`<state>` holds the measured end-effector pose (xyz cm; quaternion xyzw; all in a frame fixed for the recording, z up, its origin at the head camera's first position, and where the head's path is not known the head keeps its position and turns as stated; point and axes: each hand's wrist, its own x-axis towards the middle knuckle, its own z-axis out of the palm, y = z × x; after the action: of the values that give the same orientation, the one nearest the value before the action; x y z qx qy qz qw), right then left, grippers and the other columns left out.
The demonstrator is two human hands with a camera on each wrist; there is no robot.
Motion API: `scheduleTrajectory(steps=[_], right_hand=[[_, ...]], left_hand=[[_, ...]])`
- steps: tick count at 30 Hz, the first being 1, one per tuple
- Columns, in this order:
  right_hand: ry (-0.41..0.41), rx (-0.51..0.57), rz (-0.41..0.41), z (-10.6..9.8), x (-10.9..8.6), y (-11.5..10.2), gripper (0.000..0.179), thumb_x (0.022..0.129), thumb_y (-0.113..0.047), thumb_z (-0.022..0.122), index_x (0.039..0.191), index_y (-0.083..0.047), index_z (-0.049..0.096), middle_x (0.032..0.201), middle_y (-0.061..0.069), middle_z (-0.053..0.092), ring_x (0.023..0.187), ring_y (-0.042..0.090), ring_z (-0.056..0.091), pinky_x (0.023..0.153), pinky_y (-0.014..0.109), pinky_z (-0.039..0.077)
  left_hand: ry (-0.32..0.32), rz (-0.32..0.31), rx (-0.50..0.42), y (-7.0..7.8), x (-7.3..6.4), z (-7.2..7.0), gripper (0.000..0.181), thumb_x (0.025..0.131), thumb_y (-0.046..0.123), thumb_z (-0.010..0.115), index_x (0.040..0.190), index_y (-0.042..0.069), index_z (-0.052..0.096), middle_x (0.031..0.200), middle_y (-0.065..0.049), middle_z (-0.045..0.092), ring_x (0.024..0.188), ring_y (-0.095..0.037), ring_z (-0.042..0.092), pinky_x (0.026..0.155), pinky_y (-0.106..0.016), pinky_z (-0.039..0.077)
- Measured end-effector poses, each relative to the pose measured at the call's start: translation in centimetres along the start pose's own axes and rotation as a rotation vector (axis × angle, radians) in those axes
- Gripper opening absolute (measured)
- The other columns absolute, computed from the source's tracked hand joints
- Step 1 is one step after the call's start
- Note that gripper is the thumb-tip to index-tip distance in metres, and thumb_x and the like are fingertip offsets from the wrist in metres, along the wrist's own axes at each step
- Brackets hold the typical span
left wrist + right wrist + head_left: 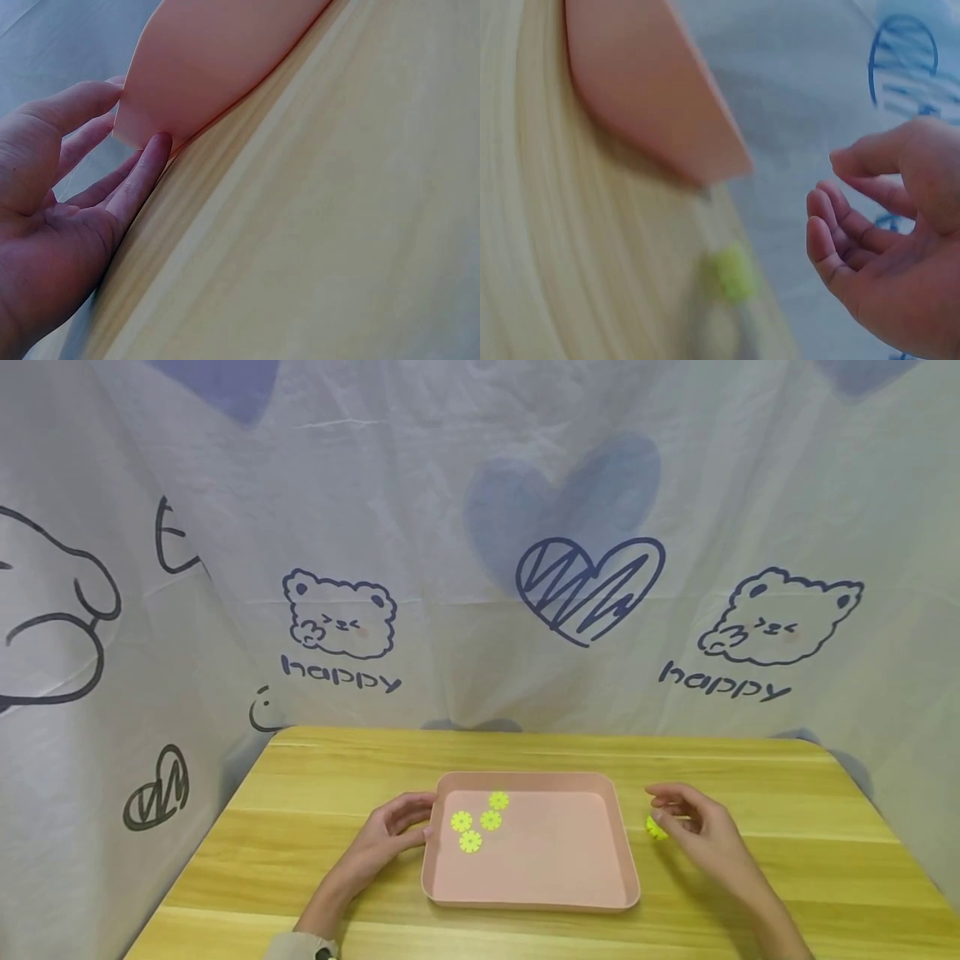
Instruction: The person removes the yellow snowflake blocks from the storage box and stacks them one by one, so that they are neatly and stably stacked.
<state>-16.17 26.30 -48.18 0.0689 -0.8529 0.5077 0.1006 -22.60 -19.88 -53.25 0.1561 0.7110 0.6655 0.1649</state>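
Observation:
A shallow pink tray lies on the wooden table. Inside it, toward the left, are several flat yellow-green flower-shaped pieces. My left hand rests its fingertips and thumb against the tray's left side; the left wrist view shows fingers touching the outer wall and rim. To the right of the tray hovers my right hand, fingers loosely bent, holding nothing visible. A yellow-green piece sits on the table beneath that hand, partly hidden by it. The right wrist view shows this piece blurred and apart from the fingers.
The light wooden table runs back to a white curtain printed with hearts and bears, which also hangs along the left side. The tray has a low raised rim.

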Motion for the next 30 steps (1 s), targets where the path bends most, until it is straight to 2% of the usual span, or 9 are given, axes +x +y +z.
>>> scheduleTrajectory(steps=[6, 13, 18, 21, 30], right_hand=[[-0.005, 0.072, -0.005, 2.0, 0.0, -2.6, 0.025, 0.100, -0.004, 0.065, 0.125, 0.002, 0.065, 0.113, 0.018, 0.068, 0.098, 0.009, 0.065, 0.081, 0.021, 0.058], [-0.041, 0.101, -0.026, 4.8, 0.5, -4.4, 0.025, 0.099, -0.005, 0.068, 0.124, -0.001, 0.067, 0.112, 0.017, 0.068, 0.100, 0.020, 0.067, 0.083, 0.024, 0.059], [-0.068, 0.118, -0.013, 7.1, 1.1, -5.1, 0.027, 0.098, -0.007, 0.069, 0.126, -0.004, 0.068, 0.113, 0.015, 0.068, 0.102, 0.024, 0.066, 0.084, 0.027, 0.059], [-0.090, 0.101, 0.011, 8.4, 1.6, -5.4, 0.027, 0.098, -0.007, 0.070, 0.125, -0.007, 0.069, 0.115, 0.012, 0.066, 0.103, 0.022, 0.064, 0.085, 0.029, 0.058], [-0.132, 0.020, -0.013, 12.4, 3.5, -5.3, 0.027, 0.095, -0.001, 0.070, 0.122, -0.005, 0.071, 0.110, 0.013, 0.068, 0.098, 0.020, 0.064, 0.088, 0.037, 0.057]], left_hand=[[-0.005, 0.001, -0.014, -0.1, 0.0, 0.0, 0.052, 0.099, 0.008, 0.069, 0.147, 0.004, 0.050, 0.150, -0.016, 0.051, 0.139, -0.034, 0.047, 0.106, -0.028, 0.048], [0.007, -0.011, -0.021, 0.0, -0.2, 0.0, 0.053, 0.099, 0.009, 0.070, 0.147, 0.003, 0.050, 0.150, -0.016, 0.051, 0.140, -0.034, 0.047, 0.106, -0.028, 0.049], [0.008, -0.011, -0.025, 0.0, -0.2, 0.0, 0.053, 0.098, 0.008, 0.070, 0.147, 0.002, 0.050, 0.151, -0.017, 0.051, 0.140, -0.035, 0.047, 0.107, -0.029, 0.048], [0.007, -0.011, -0.031, 0.1, -0.2, 0.1, 0.053, 0.098, 0.007, 0.070, 0.147, 0.002, 0.050, 0.150, -0.017, 0.051, 0.140, -0.036, 0.046, 0.107, -0.029, 0.048], [0.008, -0.013, -0.039, 0.2, -0.1, 0.2, 0.053, 0.098, 0.007, 0.070, 0.147, 0.002, 0.050, 0.151, -0.018, 0.050, 0.140, -0.036, 0.046, 0.106, -0.030, 0.049]])
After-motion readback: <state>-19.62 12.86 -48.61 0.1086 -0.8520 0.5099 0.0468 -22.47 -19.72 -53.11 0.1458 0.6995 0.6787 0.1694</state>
